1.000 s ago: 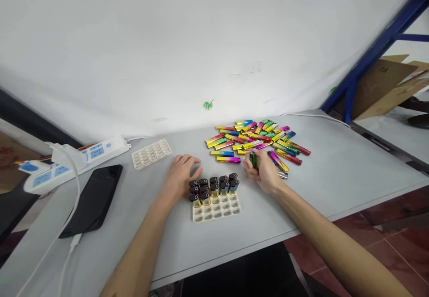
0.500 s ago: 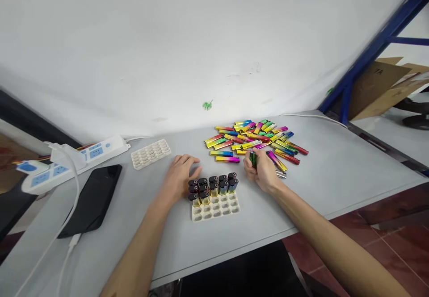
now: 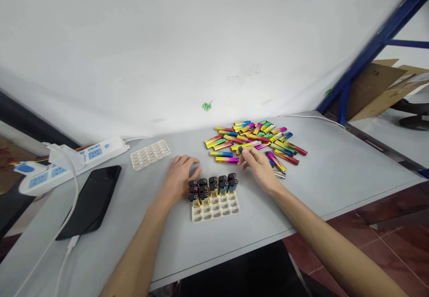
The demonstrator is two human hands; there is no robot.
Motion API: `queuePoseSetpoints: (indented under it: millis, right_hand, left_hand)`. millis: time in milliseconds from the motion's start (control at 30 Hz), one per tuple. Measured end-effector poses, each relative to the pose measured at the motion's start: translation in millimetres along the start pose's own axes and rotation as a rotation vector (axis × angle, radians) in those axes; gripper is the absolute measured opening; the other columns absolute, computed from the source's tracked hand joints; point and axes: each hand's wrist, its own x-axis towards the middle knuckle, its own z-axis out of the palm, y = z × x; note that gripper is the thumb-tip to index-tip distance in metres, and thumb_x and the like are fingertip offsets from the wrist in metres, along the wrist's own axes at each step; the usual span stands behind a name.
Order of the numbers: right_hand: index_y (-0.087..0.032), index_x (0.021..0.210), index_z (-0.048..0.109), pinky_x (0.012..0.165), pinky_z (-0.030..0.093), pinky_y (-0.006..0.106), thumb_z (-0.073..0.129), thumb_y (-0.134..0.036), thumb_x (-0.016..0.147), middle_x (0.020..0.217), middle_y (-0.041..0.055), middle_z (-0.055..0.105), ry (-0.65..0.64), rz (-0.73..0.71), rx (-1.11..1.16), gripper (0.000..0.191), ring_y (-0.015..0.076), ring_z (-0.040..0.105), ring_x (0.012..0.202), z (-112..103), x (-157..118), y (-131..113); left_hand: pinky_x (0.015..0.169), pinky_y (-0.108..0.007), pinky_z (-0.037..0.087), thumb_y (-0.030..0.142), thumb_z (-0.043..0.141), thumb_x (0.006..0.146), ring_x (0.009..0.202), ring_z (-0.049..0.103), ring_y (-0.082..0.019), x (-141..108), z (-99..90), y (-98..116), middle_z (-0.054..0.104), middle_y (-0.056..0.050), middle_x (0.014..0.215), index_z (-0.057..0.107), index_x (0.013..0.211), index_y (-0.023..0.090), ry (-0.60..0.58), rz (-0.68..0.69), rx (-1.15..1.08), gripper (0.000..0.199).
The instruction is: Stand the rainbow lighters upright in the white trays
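A cream tray (image 3: 216, 211) with oval slots holds several upright lighters (image 3: 213, 189), their black tops up, in its far rows. Its near slots hold nothing. My left hand (image 3: 180, 175) lies on the table just left of the tray, fingers spread. Beyond the tray's right side, my right hand (image 3: 257, 166) grips a lighter (image 3: 240, 149); its dark end shows past the thumb, the rest is hidden by the fingers. Behind that hand spreads a loose pile of shiny multicoloured lighters (image 3: 254, 137).
A second cream tray (image 3: 150, 155) lies at the back left. Left of it are a white power strip (image 3: 109, 147) and a black phone (image 3: 92, 201) with a white cable (image 3: 69, 250). A blue metal frame (image 3: 343, 100) and cardboard boxes (image 3: 378, 87) stand at right.
My right hand has moved slightly left and turned, with the lighter in its fingers now dark end up by the thumb. My left hand stays where it was.
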Motion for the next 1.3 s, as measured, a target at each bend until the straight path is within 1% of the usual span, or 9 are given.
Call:
queuePoseSetpoints:
  millis: [133,333,533,633,800,900,1000,1100,1300]
  right_hand:
    - [-0.023,0.086,0.049,0.059,0.038,0.027,0.070,-0.055,0.085,0.075,-0.0032,0.052,0.010,-0.023,-0.085,0.038,0.0126,0.046,0.064,-1,0,3]
    - [-0.022,0.089,0.054,0.065,0.039,0.030,0.070,-0.051,0.085,0.081,-0.0005,0.056,0.045,-0.046,-0.222,0.034,0.0154,0.049,0.072,-2,-1,3]
    - [-0.022,0.092,0.058,0.067,0.043,0.033,0.068,-0.049,0.087,0.083,0.0020,0.061,0.105,-0.146,-0.358,0.029,0.0177,0.054,0.072,-6,-2,-2]
    - [-0.024,0.093,0.058,0.068,0.047,0.035,0.068,-0.048,0.088,0.082,0.0022,0.063,0.154,-0.204,-0.360,0.026,0.0183,0.058,0.071,-13,-8,-14]
    - [-0.028,0.100,0.058,0.068,0.053,0.038,0.069,-0.042,0.090,0.086,0.0031,0.065,0.196,-0.344,-0.326,0.020,0.0208,0.064,0.075,-18,-32,-56]
    - [-0.030,0.104,0.056,0.070,0.055,0.040,0.068,-0.036,0.092,0.093,0.0045,0.064,0.126,-0.463,-0.383,0.018,0.0214,0.066,0.079,-11,-49,-76]
    - [-0.030,0.107,0.054,0.069,0.056,0.039,0.068,-0.031,0.092,0.092,0.0042,0.065,-0.003,-0.603,-0.492,0.020,0.0206,0.067,0.077,2,-61,-83]
    - [-0.029,0.109,0.053,0.065,0.056,0.035,0.069,-0.028,0.092,0.090,0.0029,0.067,-0.116,-0.682,-0.590,0.023,0.0174,0.065,0.070,13,-67,-78]
    - [-0.023,0.106,0.056,0.059,0.053,0.028,0.066,-0.029,0.094,0.090,0.0035,0.071,-0.253,-0.709,-0.713,0.017,0.0151,0.067,0.069,25,-71,-59]
  left_hand:
    - [0.097,-0.045,0.047,0.034,0.053,0.095,0.110,0.054,-0.029,1,-1.5,1,0.069,-0.007,0.112,0.066,0.106,0.023,-0.005,-0.007,-0.002,0.020]
    - [0.099,-0.047,0.046,0.033,0.052,0.095,0.111,0.054,-0.029,1,-4.6,5,0.069,-0.008,0.114,0.066,0.108,0.021,-0.038,-0.042,-0.014,0.022]
    - [0.098,-0.047,0.047,0.033,0.054,0.094,0.111,0.054,-0.030,2,-2.0,3,0.069,-0.008,0.113,0.067,0.107,0.022,-0.012,-0.028,-0.007,0.022]
    - [0.097,-0.047,0.047,0.033,0.053,0.094,0.110,0.054,-0.030,2,-0.7,3,0.069,-0.009,0.113,0.067,0.108,0.022,-0.013,-0.013,0.000,0.023]
    - [0.096,-0.046,0.047,0.032,0.055,0.095,0.111,0.055,-0.030,2,-0.8,5,0.069,-0.008,0.113,0.067,0.108,0.022,-0.005,-0.017,0.014,0.021]
    - [0.095,-0.044,0.047,0.032,0.055,0.095,0.111,0.055,-0.029,1,-2.3,6,0.068,-0.008,0.113,0.067,0.109,0.023,-0.015,-0.026,0.018,0.020]
    - [0.095,-0.044,0.047,0.033,0.055,0.096,0.111,0.054,-0.029,0,-3.4,6,0.068,-0.008,0.114,0.066,0.110,0.022,-0.016,-0.012,0.010,0.021]
    - [0.096,-0.044,0.046,0.032,0.053,0.097,0.110,0.053,-0.028,-1,-3.8,6,0.067,-0.009,0.114,0.065,0.112,0.021,-0.019,0.013,0.002,0.022]
    - [0.096,-0.044,0.045,0.031,0.052,0.097,0.109,0.052,-0.029,-1,-6.0,7,0.068,-0.009,0.116,0.065,0.114,0.020,-0.042,0.005,0.018,0.024]
